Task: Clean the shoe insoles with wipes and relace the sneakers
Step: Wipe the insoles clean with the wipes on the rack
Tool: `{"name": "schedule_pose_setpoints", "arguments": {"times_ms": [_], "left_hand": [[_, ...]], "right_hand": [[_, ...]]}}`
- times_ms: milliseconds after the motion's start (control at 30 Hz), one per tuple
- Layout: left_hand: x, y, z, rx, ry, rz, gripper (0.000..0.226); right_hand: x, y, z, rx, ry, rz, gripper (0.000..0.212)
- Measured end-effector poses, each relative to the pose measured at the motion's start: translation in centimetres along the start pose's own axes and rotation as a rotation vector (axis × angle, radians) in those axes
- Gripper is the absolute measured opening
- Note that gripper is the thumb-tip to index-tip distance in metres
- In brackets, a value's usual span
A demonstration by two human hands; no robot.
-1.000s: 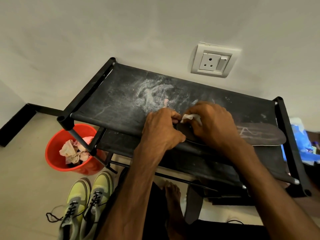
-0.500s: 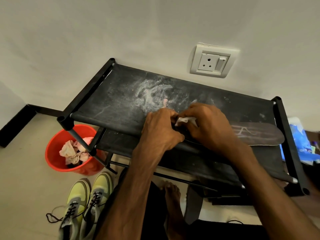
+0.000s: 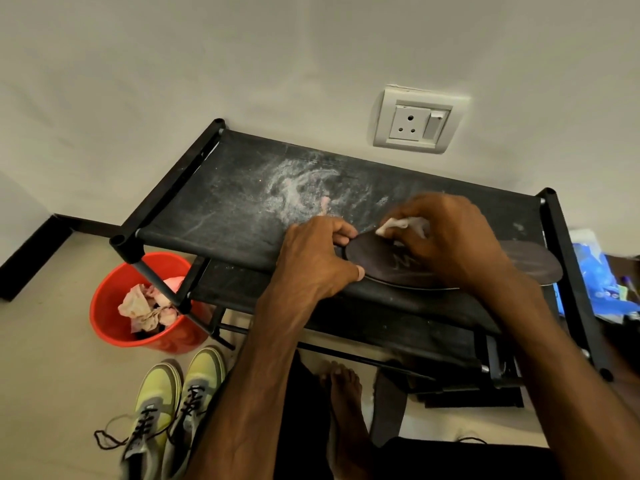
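Two hands are working on one dark insole (image 3: 377, 263) in the head view, the only view. The insole is lying flat along the front edge of the shoe rack's top shelf (image 3: 225, 209), running toward the front right corner. Left hand (image 3: 311, 261) is pinching the insole's left end, fingers curled on top and thumb at the rim. It looks to be anchoring the insole so it is not sliding under the rubbing. Right hand (image 3: 450, 237) is gripping a bunched white wipe (image 3: 398, 225) in curled fingers and pressing it onto the insole's middle; the contact patch is hidden under the hand. The shelf fabric is giving a flat backing at working height, likely why the insole is up there. White dusty smears are showing toward the shelf's back edge.

Red bucket (image 3: 114, 327) is sitting on the floor below the front left corner, holding crumpled used wipes (image 3: 145, 306), probably parked there for easy drops. Yellow-green sneakers (image 3: 173, 403) are standing side by side on the floor just beside the bucket, laces loose and trailing, so relacing is not yet done. Second insole (image 3: 386, 407) is lying on the floor below the front edge, beside a bare foot (image 3: 343, 410); cannot tell if it is cleaned. Blue packet (image 3: 595, 282) is lying past the right edge, possibly the wipes pack.
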State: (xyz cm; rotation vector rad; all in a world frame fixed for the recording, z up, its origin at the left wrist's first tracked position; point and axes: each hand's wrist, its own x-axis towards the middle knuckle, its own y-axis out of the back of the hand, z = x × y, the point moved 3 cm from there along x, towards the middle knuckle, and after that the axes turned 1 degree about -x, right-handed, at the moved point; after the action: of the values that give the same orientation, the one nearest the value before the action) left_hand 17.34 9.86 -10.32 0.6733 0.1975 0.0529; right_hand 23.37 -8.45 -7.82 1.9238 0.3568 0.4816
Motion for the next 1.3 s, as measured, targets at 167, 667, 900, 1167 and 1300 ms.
{"name": "schedule_pose_setpoints", "arguments": {"times_ms": [167, 667, 900, 1167, 1300], "left_hand": [[-0.1, 0.3, 0.3, -0.013, 0.009, -0.051, 0.054], [-0.3, -0.2, 0.5, 0.125, -0.038, -0.058, 0.062], [0.2, -0.6, 0.3, 0.167, -0.012, -0.019, 0.063], [0.5, -0.7, 0.1, 0.209, -0.074, 0.001, 0.069], [0.6, -0.7, -0.2, 0.217, -0.089, -0.02, 0.07]], "right_hand": [[-0.5, 2.0, 2.0, 0.208, -0.074, 0.146, 0.018], [0.0, -0.8, -2.3, 0.086, 0.101, -0.183, 0.035], [0.8, -1.4, -2.0, -0.009, 0.106, -0.185, 0.036], [-2.3, 1.1, -2.6, 0.008, 0.107, -0.323, 0.012], [-2.9, 1.6, -2.6, -0.048, 0.064, -0.332, 0.019]]}}
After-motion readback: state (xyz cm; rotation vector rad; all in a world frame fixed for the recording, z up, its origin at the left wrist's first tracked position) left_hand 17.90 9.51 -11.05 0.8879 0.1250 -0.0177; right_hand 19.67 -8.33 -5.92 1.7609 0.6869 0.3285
